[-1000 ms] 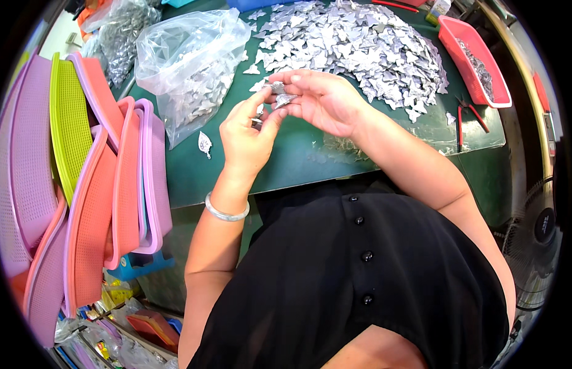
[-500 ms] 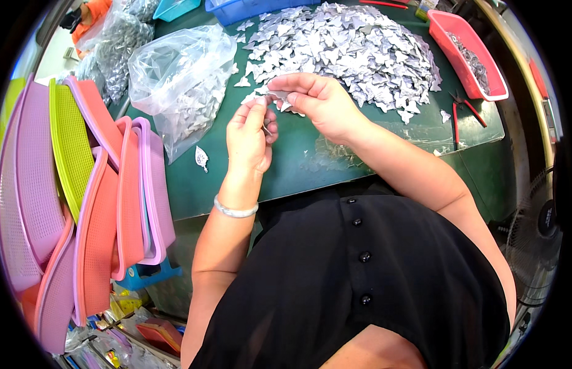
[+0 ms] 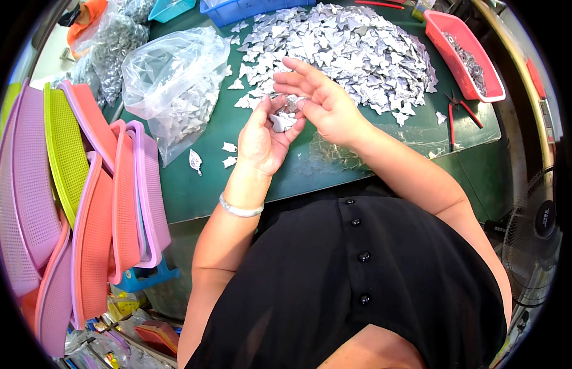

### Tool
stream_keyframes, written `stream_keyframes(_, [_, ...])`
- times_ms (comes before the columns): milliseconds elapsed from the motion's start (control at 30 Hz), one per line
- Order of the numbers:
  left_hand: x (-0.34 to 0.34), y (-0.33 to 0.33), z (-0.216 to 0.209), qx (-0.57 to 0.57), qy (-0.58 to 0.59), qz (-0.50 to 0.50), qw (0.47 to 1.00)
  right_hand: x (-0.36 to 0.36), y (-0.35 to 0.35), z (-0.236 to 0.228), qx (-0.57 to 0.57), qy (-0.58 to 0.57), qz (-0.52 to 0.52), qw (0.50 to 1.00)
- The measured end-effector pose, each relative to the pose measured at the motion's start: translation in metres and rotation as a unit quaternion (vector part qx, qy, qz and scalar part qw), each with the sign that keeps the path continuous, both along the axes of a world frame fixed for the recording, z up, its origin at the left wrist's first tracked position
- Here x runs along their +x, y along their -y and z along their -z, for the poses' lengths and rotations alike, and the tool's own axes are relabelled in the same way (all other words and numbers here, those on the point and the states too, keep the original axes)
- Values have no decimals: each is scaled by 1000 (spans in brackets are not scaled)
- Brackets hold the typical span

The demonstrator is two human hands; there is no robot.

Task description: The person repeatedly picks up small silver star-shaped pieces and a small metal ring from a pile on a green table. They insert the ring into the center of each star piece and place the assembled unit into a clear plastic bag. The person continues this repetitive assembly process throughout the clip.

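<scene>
My left hand [image 3: 261, 147] is cupped, palm up, with its fingers curled around a few small silver metal pieces [image 3: 282, 122]. Over it is my right hand [image 3: 328, 109], its fingers stretched out and apart. The right thumb tip is close against a piece; whether it pinches anything is hard to see. Just beyond both hands rises a big heap of flat, butterfly-shaped silver metal pieces [image 3: 341, 52]. Two small loose pieces [image 3: 229, 147] lie on the green table [image 3: 193, 194] beside my left wrist, and a leaf-shaped one [image 3: 195, 161] lies farther left.
A clear plastic bag [image 3: 175, 86] of similar pieces stands left of the heap. On the right are a pink tray [image 3: 495, 83] of small metal parts and red-handled pliers [image 3: 461, 117]. Stacked plastic baskets [image 3: 95, 234] crowd the left edge; a fan [image 3: 535, 230] stands at the right.
My hands have moved apart a little and the left has turned palm up, showing the pieces in it. Right fingers have spread. Two loose pieces now lie beside my left wrist.
</scene>
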State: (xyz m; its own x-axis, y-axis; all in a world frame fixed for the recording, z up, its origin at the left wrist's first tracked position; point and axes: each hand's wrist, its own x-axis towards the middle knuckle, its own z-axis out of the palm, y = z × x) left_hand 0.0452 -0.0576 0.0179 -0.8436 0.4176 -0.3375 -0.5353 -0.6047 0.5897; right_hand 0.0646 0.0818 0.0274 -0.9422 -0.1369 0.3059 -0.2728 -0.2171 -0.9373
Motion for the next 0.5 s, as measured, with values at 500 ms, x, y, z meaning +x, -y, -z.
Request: stream_keyframes(500, [3, -7, -9, 53, -11, 47, 997, 6, -15, -2, 128, -59, 10, 990])
